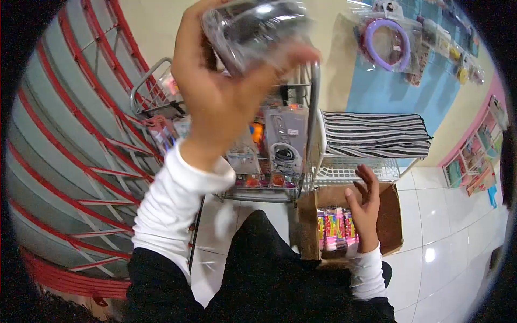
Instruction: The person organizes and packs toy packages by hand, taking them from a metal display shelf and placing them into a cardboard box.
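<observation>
Raised high in front of the metal rack, my left hand grips a dark item in clear plastic wrapping; motion blur hides its exact kind. My right hand hovers at the right part of an open cardboard box, fingers apart and holding nothing. Inside the box lie several small packets in pink, yellow and red, partly covered by that hand.
A grey metal rack holds packaged goods, including an astronaut-print pack. Beside it stands a white plastic shelf topped with striped cloth. A red-and-grey folding shutter fills the left. Packs, one with a purple ring, hang on the wall.
</observation>
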Tool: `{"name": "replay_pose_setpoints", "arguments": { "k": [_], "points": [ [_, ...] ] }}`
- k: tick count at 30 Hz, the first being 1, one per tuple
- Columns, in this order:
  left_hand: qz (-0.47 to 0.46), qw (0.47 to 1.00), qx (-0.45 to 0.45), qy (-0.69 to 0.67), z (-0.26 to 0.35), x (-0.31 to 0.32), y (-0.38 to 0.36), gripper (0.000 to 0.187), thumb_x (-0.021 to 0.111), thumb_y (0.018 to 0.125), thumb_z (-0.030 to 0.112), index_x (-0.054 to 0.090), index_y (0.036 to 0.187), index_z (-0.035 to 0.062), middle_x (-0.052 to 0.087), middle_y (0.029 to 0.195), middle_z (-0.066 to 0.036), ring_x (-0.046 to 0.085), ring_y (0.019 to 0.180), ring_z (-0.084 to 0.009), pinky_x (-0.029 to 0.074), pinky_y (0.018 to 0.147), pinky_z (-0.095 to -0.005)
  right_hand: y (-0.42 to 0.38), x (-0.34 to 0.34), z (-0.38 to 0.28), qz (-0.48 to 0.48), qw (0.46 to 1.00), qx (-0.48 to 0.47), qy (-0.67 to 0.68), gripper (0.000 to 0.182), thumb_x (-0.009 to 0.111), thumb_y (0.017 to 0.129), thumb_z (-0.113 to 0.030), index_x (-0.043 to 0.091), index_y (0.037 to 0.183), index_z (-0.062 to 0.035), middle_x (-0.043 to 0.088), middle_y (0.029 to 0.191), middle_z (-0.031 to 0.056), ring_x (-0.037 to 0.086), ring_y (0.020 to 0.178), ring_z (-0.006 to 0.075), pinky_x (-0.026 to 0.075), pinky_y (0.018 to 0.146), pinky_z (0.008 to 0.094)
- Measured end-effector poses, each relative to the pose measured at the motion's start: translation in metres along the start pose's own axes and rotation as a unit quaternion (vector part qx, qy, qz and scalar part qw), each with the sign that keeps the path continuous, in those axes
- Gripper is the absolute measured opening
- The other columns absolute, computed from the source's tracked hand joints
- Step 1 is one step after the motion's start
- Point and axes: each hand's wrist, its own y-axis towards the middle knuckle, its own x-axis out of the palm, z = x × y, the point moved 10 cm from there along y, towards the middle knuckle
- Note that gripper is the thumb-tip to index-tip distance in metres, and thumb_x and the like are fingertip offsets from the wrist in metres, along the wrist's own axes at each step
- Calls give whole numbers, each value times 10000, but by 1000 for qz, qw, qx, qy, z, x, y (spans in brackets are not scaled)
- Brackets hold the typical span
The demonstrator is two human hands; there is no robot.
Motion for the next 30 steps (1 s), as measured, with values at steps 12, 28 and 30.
{"name": "replay_pose_setpoints", "arguments": {
  "k": [12, 28, 30],
  "points": [
    [-75, 854, -437, -272, -13, 139, -132, 657, 746, 741, 232, 362, 1242, 49, 524, 1104, -86, 543, 937, -156, 456, 800, -296, -22, -23, -55, 121, 966, -183, -139, 821, 728, 638, -50, 285, 1329, -17, 410, 1262, 210, 456, 1119, 316, 364, 961, 381],
    [-371, 759, -388, 368, -241, -57, -94, 694, 606, 739, 524, 509, 1169, -11, 534, 1128, -274, 514, 1073, -348, 401, 902, -376, -125, -99, 240, -10, 908, 269, -321, 736, 714, 698, -276, 362, 1260, 44, 513, 1167, 237, 529, 1060, 331, 402, 926, 367],
    [-372, 778, -366, 349, -241, -53, -98, 692, 581, 743, 552, 529, 1153, -4, 538, 1134, -269, 524, 1059, -354, 406, 896, -374, -126, -95, 254, -40, 866, 267, -421, 778, 726, 676, -336, 368, 1256, 41, 524, 1152, 252, 534, 1045, 375, 411, 921, 406]
  ]
}}
